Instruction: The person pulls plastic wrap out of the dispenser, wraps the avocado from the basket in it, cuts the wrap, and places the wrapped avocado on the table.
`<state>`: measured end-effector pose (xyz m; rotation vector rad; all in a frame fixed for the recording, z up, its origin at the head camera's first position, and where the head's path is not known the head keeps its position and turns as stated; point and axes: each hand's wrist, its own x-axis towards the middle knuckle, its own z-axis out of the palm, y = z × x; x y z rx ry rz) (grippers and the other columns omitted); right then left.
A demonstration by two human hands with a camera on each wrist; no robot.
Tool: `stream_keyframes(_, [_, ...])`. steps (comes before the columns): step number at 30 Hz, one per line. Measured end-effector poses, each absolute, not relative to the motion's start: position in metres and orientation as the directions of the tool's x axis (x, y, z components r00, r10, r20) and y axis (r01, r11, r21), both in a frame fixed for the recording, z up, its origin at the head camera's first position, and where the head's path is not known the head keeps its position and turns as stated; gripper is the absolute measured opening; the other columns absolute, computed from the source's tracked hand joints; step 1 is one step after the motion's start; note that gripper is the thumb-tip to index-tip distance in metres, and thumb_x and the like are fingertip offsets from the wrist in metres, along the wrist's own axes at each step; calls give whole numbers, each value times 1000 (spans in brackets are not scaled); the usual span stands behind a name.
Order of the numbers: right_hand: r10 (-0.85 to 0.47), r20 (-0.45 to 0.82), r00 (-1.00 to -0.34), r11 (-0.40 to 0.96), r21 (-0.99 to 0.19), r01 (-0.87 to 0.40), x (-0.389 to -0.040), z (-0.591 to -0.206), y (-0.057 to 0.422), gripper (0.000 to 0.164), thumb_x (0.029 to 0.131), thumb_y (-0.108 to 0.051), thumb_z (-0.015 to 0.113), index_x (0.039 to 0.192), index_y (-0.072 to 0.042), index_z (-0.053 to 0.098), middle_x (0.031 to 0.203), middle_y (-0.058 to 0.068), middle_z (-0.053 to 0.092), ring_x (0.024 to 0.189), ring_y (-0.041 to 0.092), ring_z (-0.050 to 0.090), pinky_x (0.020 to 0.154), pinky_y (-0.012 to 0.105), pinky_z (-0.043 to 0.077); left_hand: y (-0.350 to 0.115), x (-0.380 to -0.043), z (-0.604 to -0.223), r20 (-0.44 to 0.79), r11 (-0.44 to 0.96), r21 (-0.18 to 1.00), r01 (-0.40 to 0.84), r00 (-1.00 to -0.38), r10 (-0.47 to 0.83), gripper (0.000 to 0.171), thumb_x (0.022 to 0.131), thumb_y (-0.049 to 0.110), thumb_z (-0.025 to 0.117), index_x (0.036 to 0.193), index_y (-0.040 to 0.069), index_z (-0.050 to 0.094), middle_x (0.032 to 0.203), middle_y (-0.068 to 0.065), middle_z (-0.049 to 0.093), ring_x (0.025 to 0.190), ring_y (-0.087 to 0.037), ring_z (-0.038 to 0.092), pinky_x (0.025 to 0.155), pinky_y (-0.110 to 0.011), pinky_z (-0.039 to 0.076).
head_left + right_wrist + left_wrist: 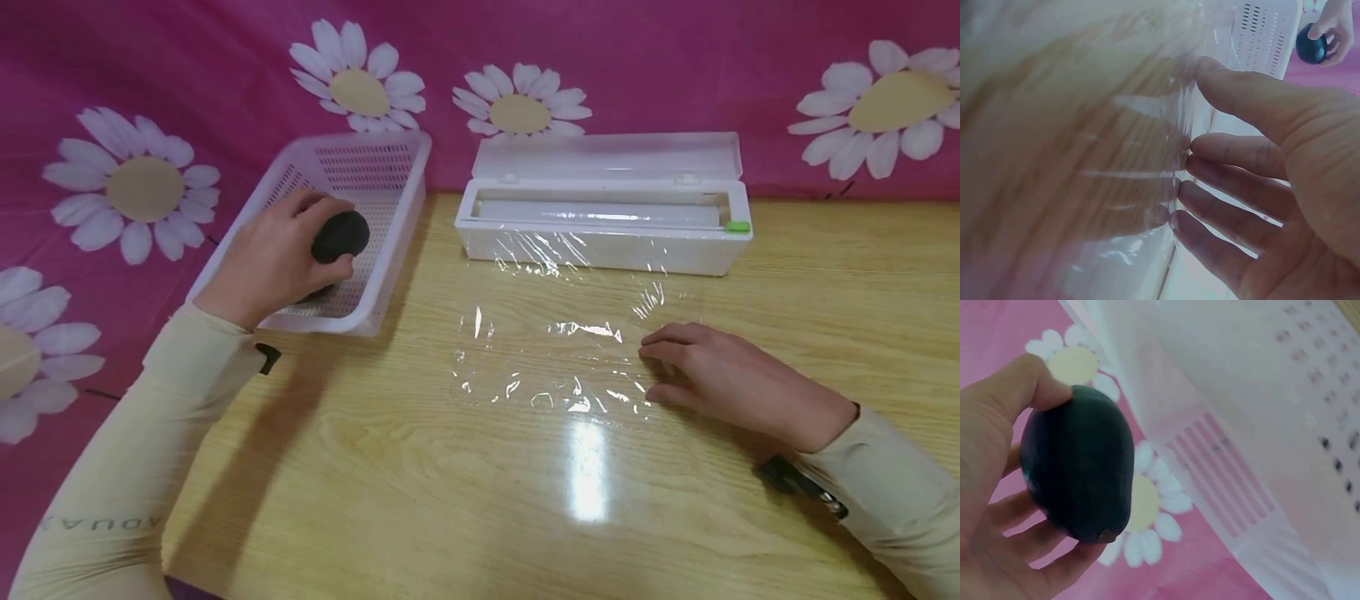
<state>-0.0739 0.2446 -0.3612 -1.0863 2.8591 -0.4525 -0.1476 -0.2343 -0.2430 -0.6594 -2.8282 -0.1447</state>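
Note:
My left hand grips a dark green, smooth, oval avocado over the white plastic basket. In the left wrist view, the thumb is on the upper end of the avocado and the other fingers curl behind it. Below that hand a second dark shape shows partly, too hidden to name. A clear sheet of cling film lies on the table, drawn out from a white dispenser box. With fingers nearly straight, my right hand touches the film's right edge.
The dispenser's hinged lid stands raised at the back, and a green slider sits at its right front corner. Wooden table spreads in front. A pink flowered cloth hangs behind and to the left.

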Motion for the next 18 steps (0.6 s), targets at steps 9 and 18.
stream_keyframes(9, [-648, 34, -761, 722, -293, -627, -75, -362, 245, 44, 88, -26, 83, 122, -1, 73, 128, 14, 70, 117, 31, 69, 97, 49, 59, -207, -136, -245, 413, 846, 29, 533, -777, 475, 52, 84, 25, 78, 131, 9, 65, 129, -20, 62, 112, -35, 63, 90, -53, 59])
stream_keyframes(18, [-655, 47, -754, 715, -283, -639, -75, -362, 245, 44, 89, -27, 83, 123, -2, 73, 129, 14, 70, 118, 31, 68, 98, 49, 59, -174, -127, -252, 428, 781, 49, 622, -720, 546, 52, 86, 28, 78, 133, 10, 65, 131, -18, 64, 117, -35, 63, 98, -51, 58])
